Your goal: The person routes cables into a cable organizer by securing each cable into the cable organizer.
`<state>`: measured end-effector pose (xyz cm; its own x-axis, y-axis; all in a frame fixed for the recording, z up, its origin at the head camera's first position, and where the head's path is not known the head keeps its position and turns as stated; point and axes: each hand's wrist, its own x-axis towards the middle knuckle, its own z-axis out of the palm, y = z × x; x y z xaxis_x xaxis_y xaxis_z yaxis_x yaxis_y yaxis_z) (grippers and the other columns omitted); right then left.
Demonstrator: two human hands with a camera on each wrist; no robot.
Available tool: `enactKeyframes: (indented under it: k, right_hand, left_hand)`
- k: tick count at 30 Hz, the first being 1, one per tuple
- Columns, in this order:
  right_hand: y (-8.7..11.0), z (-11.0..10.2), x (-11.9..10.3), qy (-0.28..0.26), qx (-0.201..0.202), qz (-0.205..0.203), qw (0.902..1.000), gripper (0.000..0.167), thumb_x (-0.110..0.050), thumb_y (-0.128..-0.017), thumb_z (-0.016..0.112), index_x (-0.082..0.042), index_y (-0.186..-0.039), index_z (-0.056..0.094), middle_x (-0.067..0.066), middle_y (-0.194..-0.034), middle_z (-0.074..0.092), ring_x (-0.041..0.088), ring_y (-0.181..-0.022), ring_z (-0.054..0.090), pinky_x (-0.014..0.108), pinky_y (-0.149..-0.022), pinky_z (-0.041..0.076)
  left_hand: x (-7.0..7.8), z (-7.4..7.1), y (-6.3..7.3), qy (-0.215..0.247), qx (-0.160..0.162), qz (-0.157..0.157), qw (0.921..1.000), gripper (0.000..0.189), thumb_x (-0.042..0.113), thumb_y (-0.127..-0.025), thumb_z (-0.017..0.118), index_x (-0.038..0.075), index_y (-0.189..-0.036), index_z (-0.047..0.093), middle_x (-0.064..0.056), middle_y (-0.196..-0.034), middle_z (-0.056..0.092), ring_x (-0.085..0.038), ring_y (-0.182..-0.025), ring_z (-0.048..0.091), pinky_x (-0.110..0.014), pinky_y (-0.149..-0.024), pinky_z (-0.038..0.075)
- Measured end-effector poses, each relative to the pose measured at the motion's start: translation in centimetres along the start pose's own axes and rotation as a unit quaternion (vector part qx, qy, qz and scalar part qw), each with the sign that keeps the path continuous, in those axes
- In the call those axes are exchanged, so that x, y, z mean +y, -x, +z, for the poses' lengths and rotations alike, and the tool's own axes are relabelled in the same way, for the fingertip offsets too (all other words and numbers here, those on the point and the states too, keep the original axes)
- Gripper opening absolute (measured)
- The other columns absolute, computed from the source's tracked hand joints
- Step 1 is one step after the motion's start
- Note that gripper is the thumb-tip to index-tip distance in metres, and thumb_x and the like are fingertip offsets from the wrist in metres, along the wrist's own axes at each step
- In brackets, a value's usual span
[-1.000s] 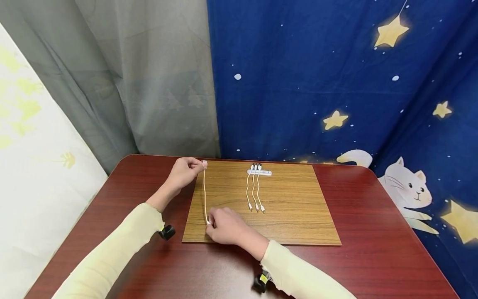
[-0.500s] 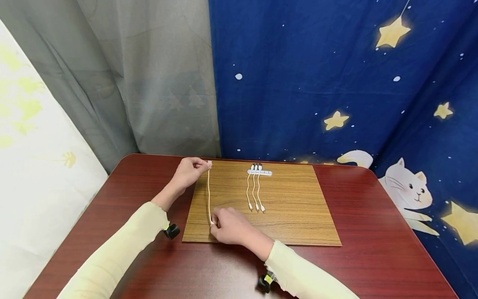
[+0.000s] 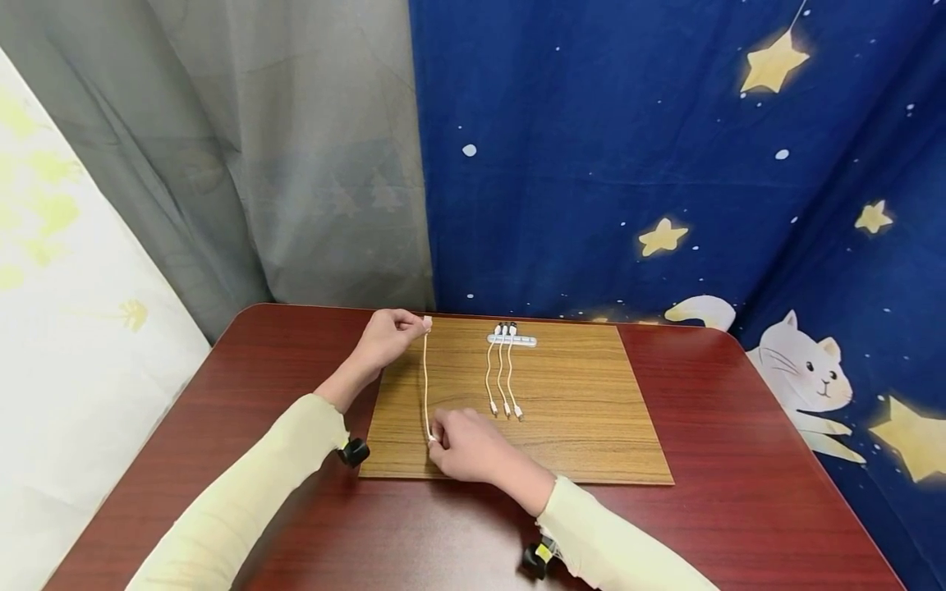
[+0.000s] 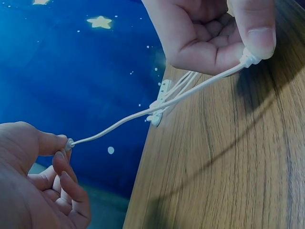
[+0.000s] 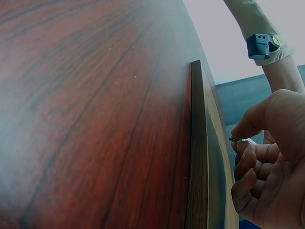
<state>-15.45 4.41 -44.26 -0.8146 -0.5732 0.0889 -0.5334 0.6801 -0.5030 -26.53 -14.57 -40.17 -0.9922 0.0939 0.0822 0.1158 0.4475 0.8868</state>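
A short white charging cable (image 3: 426, 379) stretches over the left part of the wood-grain board (image 3: 584, 410), running from one hand to the other. My left hand (image 3: 389, 335) pinches its far end between thumb and fingers, near the board's back edge. With thumb and fingertips my right hand (image 3: 471, 446) pinches the near end, where a small metal plug tip (image 5: 234, 139) pokes out in the right wrist view. The left wrist view shows the cable (image 4: 131, 117) slightly bowed above the board, its shadow falling below. To the right, a pale slotted cable holder (image 3: 526, 341) carries three similar white cables (image 3: 511, 373).
Under the board lies a reddish-brown table (image 3: 709, 460). Behind it hang a grey curtain (image 3: 332, 205) and a blue star-patterned curtain (image 3: 554, 205). Each wrist wears a small black camera, the left one (image 3: 355, 452) beside the board's left edge, the right one (image 3: 535, 561) over the table front.
Both hands have moved steadily to the right together, carrying the stretched cable closer to the holder. The three cables in the holder have stayed put.
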Motion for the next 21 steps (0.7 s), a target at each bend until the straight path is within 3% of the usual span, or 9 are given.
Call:
enactKeyframes:
  k: [11, 21]
  right_hand:
    - [0.8, -0.7, 0.9, -0.018, 0.008, 0.004, 0.9998, 0.021, -0.012, -0.085, 0.069, -0.018, -0.076, 0.052, -0.011, -0.056, 0.047, 0.005, -0.050, 0.044, 0.025, -0.047, 0.036]
    - [1.7, -1.1, 1.5, -0.028, 0.015, 0.008, 0.9995, 0.020, -0.011, -0.084, 0.067, -0.018, -0.075, 0.051, -0.011, -0.054, 0.045, 0.005, -0.048, 0.042, 0.026, -0.046, 0.034]
  left_hand:
    - [0.7, 1.4, -0.5, 0.026, -0.010, -0.010, 0.9995, 0.029, 0.028, -0.097, 0.071, -0.001, -0.100, 0.074, -0.020, -0.106, 0.071, -0.023, -0.091, 0.058, -0.035, -0.077, 0.045]
    - [1.0, 2.6, -0.8, 0.030, -0.011, -0.008, 0.9995, 0.026, 0.026, -0.096, 0.072, 0.000, -0.097, 0.074, -0.011, -0.101, 0.071, -0.020, -0.087, 0.055, -0.033, -0.074, 0.043]
